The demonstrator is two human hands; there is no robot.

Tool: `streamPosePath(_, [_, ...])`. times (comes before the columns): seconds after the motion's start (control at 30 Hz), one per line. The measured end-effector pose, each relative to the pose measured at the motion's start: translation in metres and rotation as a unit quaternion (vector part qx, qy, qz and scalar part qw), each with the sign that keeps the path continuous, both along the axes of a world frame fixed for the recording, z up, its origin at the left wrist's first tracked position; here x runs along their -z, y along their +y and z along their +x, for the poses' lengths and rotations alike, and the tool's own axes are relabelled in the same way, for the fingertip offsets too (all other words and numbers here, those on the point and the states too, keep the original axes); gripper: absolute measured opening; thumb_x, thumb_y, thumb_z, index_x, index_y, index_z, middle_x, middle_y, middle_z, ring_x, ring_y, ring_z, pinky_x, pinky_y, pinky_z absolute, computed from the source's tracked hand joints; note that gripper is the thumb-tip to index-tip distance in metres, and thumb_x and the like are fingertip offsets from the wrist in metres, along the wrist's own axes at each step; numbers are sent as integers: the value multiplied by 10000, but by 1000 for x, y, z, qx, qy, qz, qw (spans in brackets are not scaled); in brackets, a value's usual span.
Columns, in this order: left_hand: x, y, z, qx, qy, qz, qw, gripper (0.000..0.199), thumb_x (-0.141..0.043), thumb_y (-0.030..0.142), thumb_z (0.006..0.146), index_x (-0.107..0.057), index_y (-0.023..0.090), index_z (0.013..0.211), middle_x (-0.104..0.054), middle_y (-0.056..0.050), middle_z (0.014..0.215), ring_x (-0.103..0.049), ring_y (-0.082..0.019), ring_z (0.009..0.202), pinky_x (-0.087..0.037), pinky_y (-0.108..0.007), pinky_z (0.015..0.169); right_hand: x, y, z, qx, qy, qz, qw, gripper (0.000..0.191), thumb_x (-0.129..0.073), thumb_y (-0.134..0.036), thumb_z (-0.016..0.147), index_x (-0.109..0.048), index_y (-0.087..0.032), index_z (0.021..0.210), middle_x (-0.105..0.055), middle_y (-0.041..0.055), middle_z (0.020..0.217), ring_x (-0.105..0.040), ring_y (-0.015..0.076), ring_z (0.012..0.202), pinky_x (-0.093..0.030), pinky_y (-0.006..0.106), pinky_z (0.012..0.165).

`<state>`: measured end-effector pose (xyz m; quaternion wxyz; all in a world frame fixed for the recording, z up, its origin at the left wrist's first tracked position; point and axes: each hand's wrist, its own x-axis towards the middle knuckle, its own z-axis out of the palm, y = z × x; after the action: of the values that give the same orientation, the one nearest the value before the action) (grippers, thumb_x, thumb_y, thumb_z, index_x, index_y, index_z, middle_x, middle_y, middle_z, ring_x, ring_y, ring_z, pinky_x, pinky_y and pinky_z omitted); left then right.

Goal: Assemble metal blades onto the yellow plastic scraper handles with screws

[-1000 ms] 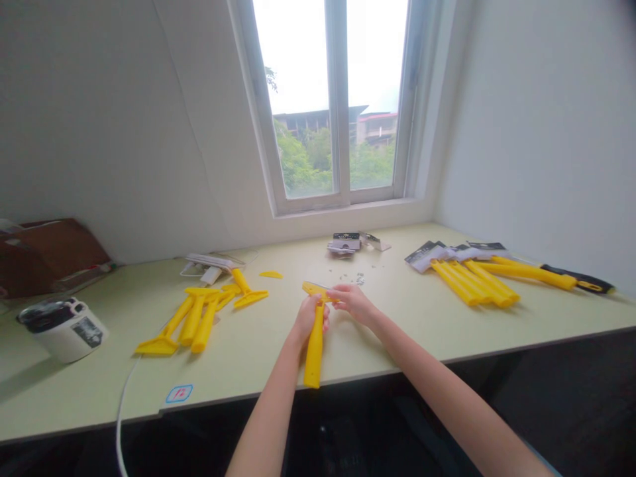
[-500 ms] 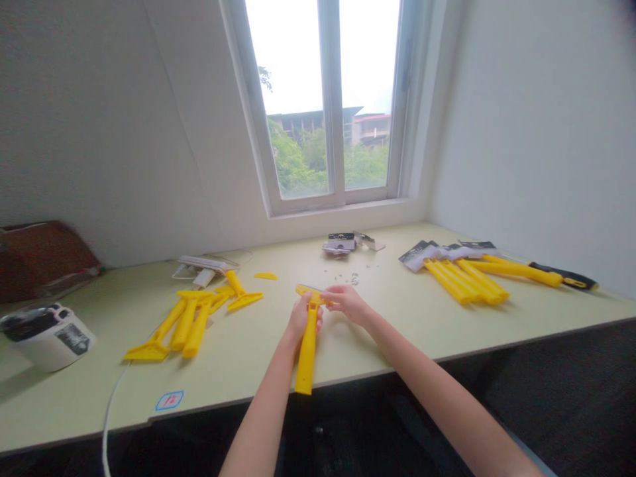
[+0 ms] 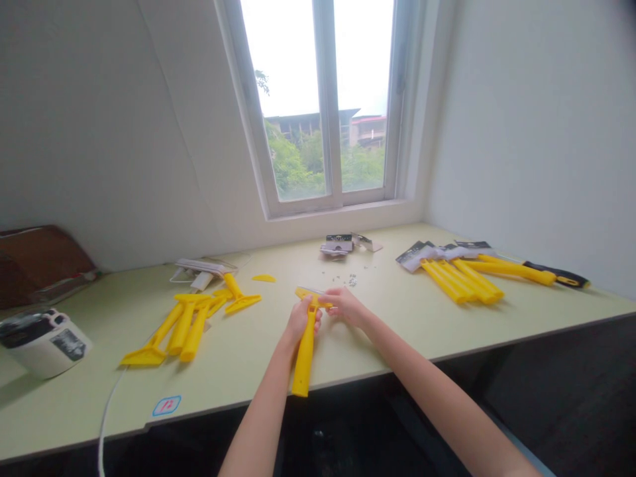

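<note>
closed tight, the left hand (image 3: pixel 301 321) wraps the neck of a yellow plastic scraper (image 3: pixel 304 354), handle pointing down toward the near edge of the bench (image 3: pixel 521 311). the right hand (image 3: pixel 346 307) holds a narrow pinch on the scraper's wide head. small metal parts (image 3: pixel 352 280) lie just beyond, with loose yellow scrapers (image 3: pixel 181 328) to the left.

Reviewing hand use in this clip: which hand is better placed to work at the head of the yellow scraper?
Probably the right hand: its fingers are already at the head of the yellow plastic scraper, while the left hand is wrapped around the scraper's handle, holding it.
</note>
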<state>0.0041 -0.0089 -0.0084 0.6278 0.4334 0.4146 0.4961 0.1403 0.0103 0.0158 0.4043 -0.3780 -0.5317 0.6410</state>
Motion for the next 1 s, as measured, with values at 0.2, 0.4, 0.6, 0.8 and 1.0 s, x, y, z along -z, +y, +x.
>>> streamPosePath(0.2, [0,0,1,-11,35,4,999,276,-451,402,710,-497,132,675,-462,26,398,-399,-89,271,-288,-204,280,0,-1,-1,-8,-28,47,998,180,-659,-275,607,-569,-120,588,-503,-20,521,-397,42,442,-280,181,421])
streamPosePath(0.4, [-1,0,2,-62,29,13,998,264,-443,384,697,-491,135,622,-476,17,392,-398,-91,265,-272,-209,280,8,14,3,141,-162,178,960,296,-536,-426,704,-626,-147,659,-600,33,593,-511,117,502,-374,226,474])
streamPosePath(0.6, [-2,-1,3,-59,19,-8,998,255,-468,383,684,-467,145,592,-491,12,416,-408,-83,276,-264,-205,293,16,52,59,379,-405,215,804,272,-431,-296,768,-677,-185,737,-669,88,746,-594,194,708,-384,259,595])
streamPosePath(0.8, [-3,-2,4,-39,6,-11,999,245,-467,385,697,-478,143,660,-499,16,424,-412,-83,281,-260,-199,293,31,74,92,266,-425,270,822,192,-503,-217,718,-683,-200,781,-675,29,800,-576,143,693,-401,234,662])
streamPosePath(1.0, [-1,-1,3,-21,10,-11,1000,254,-462,397,705,-473,143,701,-496,23,430,-410,-81,282,-261,-195,293,34,71,83,226,-460,324,796,188,-505,-209,732,-691,-199,753,-644,40,806,-547,147,730,-393,245,694])
